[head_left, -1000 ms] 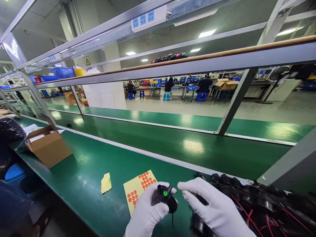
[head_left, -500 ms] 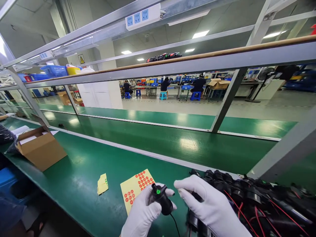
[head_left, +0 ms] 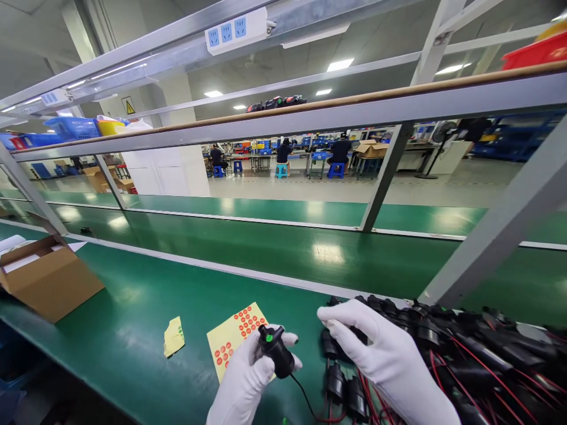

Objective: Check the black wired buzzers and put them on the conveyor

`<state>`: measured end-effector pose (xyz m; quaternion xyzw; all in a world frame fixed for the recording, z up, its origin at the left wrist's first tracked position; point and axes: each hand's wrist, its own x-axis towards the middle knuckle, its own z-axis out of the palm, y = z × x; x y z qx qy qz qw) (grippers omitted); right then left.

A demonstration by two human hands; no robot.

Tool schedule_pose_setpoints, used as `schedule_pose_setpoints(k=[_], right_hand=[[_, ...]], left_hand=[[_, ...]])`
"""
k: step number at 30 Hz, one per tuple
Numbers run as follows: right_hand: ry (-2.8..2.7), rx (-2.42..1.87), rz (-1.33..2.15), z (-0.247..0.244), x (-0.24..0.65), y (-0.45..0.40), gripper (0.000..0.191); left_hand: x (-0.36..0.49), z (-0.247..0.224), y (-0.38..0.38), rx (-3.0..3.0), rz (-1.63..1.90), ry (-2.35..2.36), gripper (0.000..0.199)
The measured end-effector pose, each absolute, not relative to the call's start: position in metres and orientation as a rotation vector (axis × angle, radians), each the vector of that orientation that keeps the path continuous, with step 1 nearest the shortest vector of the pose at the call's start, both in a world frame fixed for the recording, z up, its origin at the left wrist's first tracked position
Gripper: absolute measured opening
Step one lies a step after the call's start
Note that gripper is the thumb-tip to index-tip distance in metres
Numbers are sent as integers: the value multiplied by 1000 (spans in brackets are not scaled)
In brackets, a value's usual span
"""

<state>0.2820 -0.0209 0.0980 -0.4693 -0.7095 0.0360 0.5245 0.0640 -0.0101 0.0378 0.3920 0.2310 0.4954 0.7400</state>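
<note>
My left hand (head_left: 248, 369), in a white glove, grips a black cylindrical part (head_left: 277, 353) with a green dot on its top and a wire trailing down. My right hand (head_left: 376, 348), also gloved, is to its right with thumb and index fingertip pinched together; anything between them is too small to make out. Beneath and behind my left hand lies a yellow sheet with round red stickers (head_left: 225, 340). Further left is a torn yellow piece with small green dots (head_left: 173, 337). Many similar black parts with red wires (head_left: 469, 354) are piled beside and beyond my right hand.
An open cardboard box (head_left: 53, 283) stands at the left on the green bench (head_left: 142, 307). A metal frame post (head_left: 491, 218) slants down at the right. The shelf rail (head_left: 283, 121) crosses above, holding bins and black parts. People sit in the distance.
The view has turned to the right, so the bench items appear shifted left. More of the black parts and red wires shows below my right hand. Both hands keep nearly the same pose.
</note>
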Motion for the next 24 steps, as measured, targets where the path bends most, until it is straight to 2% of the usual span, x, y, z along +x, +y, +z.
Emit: schedule_pose_setpoints(k=[7,14,24], right_hand=[[-1584,-1217,50,106,298,-23,20],[-1570,-1159,24,109,303,-27,9],[-1380,-1140,110,111,324,-36,11]], left_hand=[[58,34,-7,742,1091,462,52],[59,36,-7,589,1021,390,38],[53,21,6,583,946,223,31]])
